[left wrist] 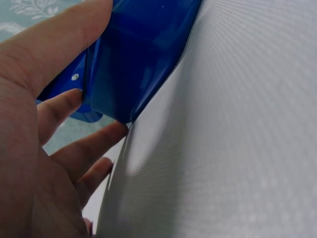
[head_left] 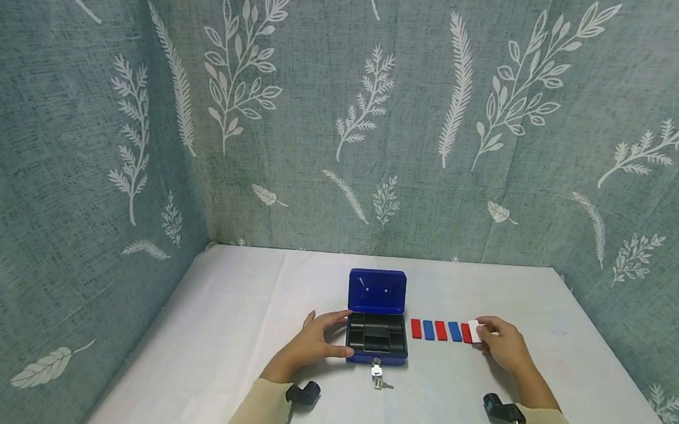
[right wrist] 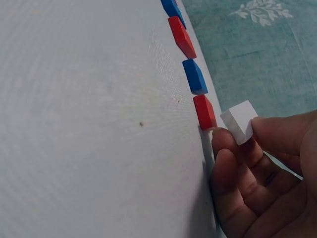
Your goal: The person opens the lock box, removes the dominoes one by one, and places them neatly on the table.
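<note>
A small blue cash box (head_left: 396, 360) stands on the table with its lid (head_left: 377, 292) raised, showing a black compartment tray (head_left: 376, 331). My left hand (head_left: 319, 337) spans the box's left side, thumb at the front corner and fingers at the back, holding it between them. In the left wrist view the thumb lies against the blue wall (left wrist: 141, 59). My right hand (head_left: 505, 345) pinches a white block (right wrist: 240, 121) between thumb and fingers. It is held at the right end of a row of red and blue blocks, overlapping the last red block (head_left: 467, 334) in the head view.
Keys (head_left: 377, 374) hang from the lock at the front of the box. To its right, the row runs from a red block (head_left: 416, 329) through alternating blue (head_left: 428, 330) and red ones. White cloth (head_left: 240, 310) covers the table; patterned curtains (head_left: 391, 124) enclose it.
</note>
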A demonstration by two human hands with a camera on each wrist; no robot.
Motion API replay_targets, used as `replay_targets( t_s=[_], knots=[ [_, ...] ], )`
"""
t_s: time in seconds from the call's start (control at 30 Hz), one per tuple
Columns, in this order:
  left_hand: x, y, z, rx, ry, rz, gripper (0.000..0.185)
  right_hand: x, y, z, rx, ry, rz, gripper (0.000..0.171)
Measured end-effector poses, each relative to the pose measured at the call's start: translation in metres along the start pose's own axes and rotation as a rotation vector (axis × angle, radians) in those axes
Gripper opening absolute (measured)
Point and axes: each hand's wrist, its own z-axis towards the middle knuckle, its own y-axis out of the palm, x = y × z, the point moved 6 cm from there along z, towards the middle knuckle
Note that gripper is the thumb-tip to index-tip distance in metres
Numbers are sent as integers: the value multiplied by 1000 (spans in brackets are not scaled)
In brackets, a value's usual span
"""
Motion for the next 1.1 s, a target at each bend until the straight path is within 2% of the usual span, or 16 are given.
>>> replay_targets(
  t_s=[0.33, 0.6, 1.1],
  knots=[
    [0, 0, 0, 9, -1, 4, 85, 3, -4, 5, 22, 33, -26, 34],
    [1, -1, 1, 8, 15, 2, 85, 6, -12, 8, 53, 20, -148, 35],
    [0, 0, 1, 13, 17, 1, 84, 9, -9, 9, 10, 43, -166, 35]
  ],
)
